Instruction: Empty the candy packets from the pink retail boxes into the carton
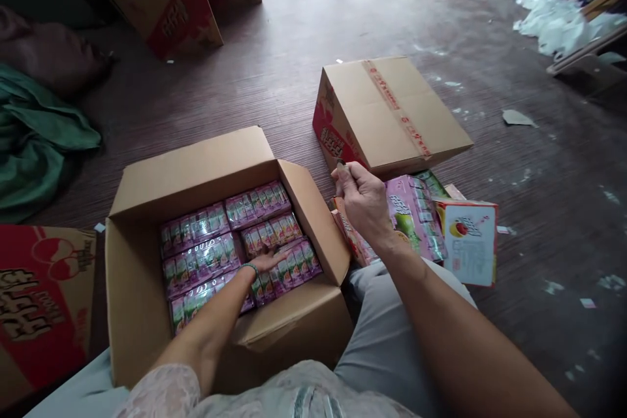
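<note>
An open cardboard box [140, 313] stands on the floor in front of me, filled with several shrink-wrapped pink drink packs [206, 255]. My left hand [268, 262] reaches into it and lies flat on a pack at the box's right side, fingers stretched out. My right hand [360, 199] is raised to the right of the box, closed in a pinch on a small dark object I cannot make out. Just under and right of it lie loose pink drink packs [416, 215] and a small printed carton [470, 241].
A sealed, taped cardboard box [392, 114] lies behind the loose packs. Red-printed cartons sit at the lower left [44, 300] and back left [166, 0]. Green cloth [34, 144] is heaped at the left. White paper scraps [553, 23] litter the far right floor.
</note>
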Demonstrator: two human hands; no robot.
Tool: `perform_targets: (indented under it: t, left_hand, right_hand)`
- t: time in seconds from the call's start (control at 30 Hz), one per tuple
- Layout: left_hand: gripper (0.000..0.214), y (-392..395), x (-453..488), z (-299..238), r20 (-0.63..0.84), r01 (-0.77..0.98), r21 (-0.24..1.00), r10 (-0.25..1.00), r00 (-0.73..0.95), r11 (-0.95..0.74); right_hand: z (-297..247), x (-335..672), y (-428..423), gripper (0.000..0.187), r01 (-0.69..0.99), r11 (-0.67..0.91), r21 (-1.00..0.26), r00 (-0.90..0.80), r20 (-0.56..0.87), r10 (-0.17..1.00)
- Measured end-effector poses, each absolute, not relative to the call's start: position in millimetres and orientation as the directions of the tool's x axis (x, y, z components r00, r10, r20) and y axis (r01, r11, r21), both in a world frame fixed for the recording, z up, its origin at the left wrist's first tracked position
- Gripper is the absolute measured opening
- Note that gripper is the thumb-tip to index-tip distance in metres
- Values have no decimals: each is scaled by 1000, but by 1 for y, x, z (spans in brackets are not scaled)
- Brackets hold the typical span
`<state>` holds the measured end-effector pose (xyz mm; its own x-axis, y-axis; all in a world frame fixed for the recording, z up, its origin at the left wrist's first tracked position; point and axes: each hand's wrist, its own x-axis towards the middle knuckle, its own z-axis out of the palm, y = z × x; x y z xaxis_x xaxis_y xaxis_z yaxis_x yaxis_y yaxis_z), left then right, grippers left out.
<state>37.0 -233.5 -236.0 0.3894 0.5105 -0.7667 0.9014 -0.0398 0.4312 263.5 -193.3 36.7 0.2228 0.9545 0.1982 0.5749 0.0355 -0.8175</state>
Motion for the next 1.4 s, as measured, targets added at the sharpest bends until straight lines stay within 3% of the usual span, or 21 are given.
perform_targets:
  t: [0.07, 0.17, 0.3, 0.43, 0.53, 0.63, 0.73, 0.83, 0.9, 1.13, 1.27, 1.4]
  left_hand:
    - [90, -232, 36, -230, -792, 917, 395, 482, 374, -62]
    - [105, -232, 35, -215, -756, 936, 328, 560, 339, -124]
    - [82, -249, 31, -179, -583, 929, 303, 730, 357, -212]
    - [59, -276, 13, -132, -403, 936, 296, 863, 305, -193]
    - [56, -289, -14, -104, -236, 958, 260, 954, 185, -121]
    - [67, -298, -54, -100, -158, 968, 249, 986, 47, -6]
    - [89, -313, -98, -120, -237, 944, 305, 970, -55, 128]
    - [117, -329, -132, -147, -310, 865, 404, 934, -178, 299]
    - [123, -337, -145, -160, -335, 812, 464, 918, -211, 356]
    - [81, -347, -152, -173, -305, 741, 590, 939, -161, 319]
    - [51, -347, -152, -171, -293, 733, 603, 942, -163, 314]
    - [49, -345, -150, -168, -294, 741, 597, 943, -154, 307]
  right_hand:
    - [36, 256, -191, 31, 589, 55, -806, 196, 209, 958]
    - [33, 247, -190, 30, 635, 87, -768, 145, 229, 963]
    - [23, 237, -192, 31, 708, 125, -695, 48, 224, 974]
    - [17, 229, -194, 28, 750, 133, -648, -9, 190, 982]
    - [13, 219, -200, 28, 780, 144, -608, -43, 178, 983]
    - [1, 199, -213, 31, 831, 207, -516, -150, 149, 977]
    - [-20, 163, -233, 34, 869, 323, -376, -358, -27, 933]
    - [-44, 113, -250, 26, 825, 540, -166, -564, -291, 773]
    - [-56, 73, -255, 25, 737, 672, -75, -640, -395, 658]
    - [-82, -38, -267, 27, 529, 846, -73, -759, -486, 433]
    - [-94, -50, -275, 34, 525, 850, -31, -749, -492, 444]
    - [-102, -34, -267, 30, 574, 818, -31, -723, -487, 490]
